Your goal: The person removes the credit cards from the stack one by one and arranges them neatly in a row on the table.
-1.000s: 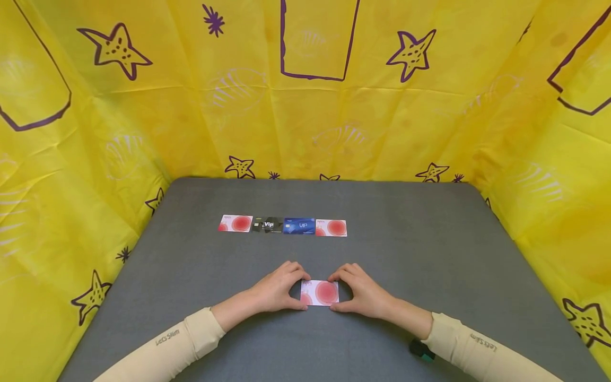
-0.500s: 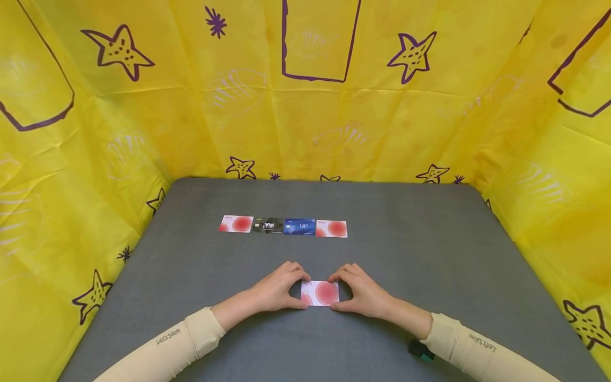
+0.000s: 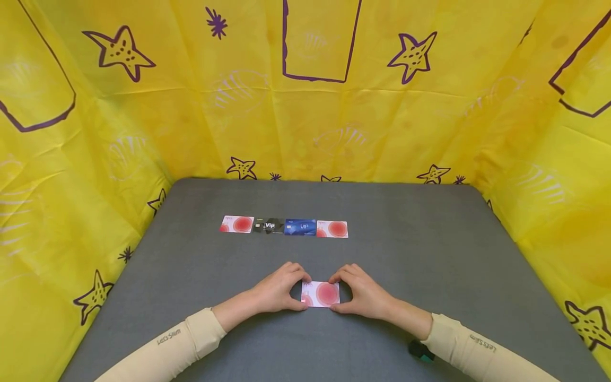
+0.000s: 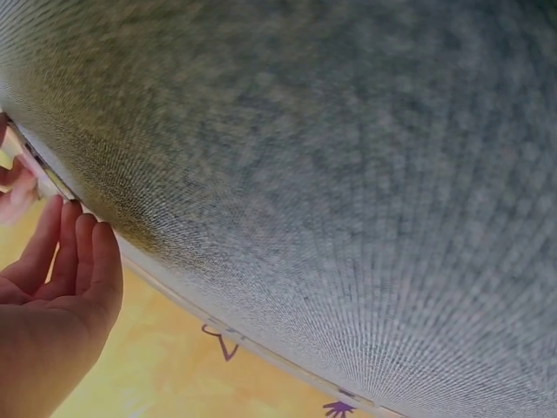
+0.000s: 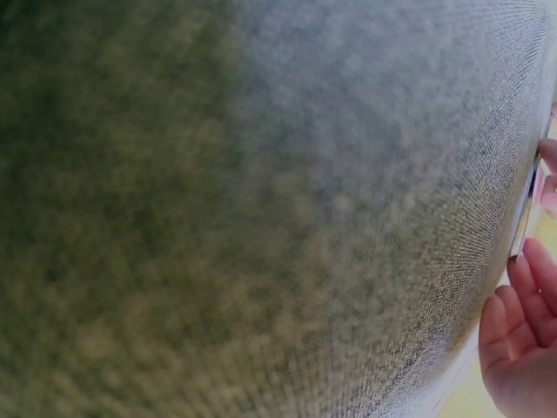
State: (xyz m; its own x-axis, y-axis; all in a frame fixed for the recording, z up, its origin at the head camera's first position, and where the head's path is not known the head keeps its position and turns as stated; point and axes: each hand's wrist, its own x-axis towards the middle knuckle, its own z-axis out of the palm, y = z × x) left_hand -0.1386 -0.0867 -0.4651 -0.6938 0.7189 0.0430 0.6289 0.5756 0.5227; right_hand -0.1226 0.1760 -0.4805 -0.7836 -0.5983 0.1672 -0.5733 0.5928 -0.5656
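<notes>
A white card with red circles [image 3: 320, 294] lies flat on the near middle of the table in the head view. My left hand [image 3: 280, 288] grips its left end, thumb at the near corner and index finger at the far corner. In the same way, my right hand [image 3: 361, 292] holds the right end. The left wrist view catches the left hand [image 4: 70, 305] with its fingertips at the card's edge. At the right border of the right wrist view, the right hand [image 5: 526, 331] also touches the edge.
Farther back, a row lies side by side: a red-circled card [image 3: 236, 224], a black VIP card [image 3: 269, 226], a blue VIP card [image 3: 300, 227] and another red-circled card [image 3: 332, 229]. Yellow patterned cloth [image 3: 305, 122] walls in the grey table [image 3: 429, 249] at the back and sides.
</notes>
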